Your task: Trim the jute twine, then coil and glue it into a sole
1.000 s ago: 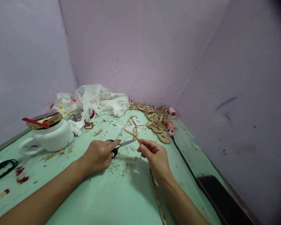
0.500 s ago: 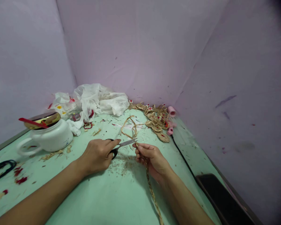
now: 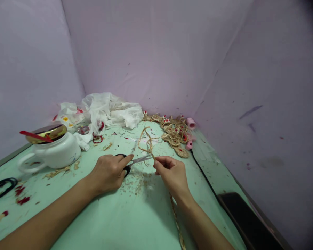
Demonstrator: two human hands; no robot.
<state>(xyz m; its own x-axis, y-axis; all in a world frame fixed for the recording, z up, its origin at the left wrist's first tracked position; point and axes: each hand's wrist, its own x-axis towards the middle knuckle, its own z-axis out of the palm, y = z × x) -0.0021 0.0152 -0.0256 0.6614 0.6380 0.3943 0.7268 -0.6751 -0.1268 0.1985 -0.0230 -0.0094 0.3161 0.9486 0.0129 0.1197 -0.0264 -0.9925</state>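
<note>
The mug (image 3: 62,151) stands on the worktop (image 3: 114,222) left of the scissors (image 3: 139,160); behind them, the bag (image 3: 112,111) lies left of woven pieces (image 3: 172,140).

No words, brands or numbers can be read on the worktop (image 3: 114,222). At the far left, clear packaging (image 3: 72,118) beside a crumpled white plastic bag (image 3: 112,109) carries red print and a yellow mark, both too small to make out; a small dark-red patch on a pink corded tool (image 3: 189,143) is equally illegible.
</note>
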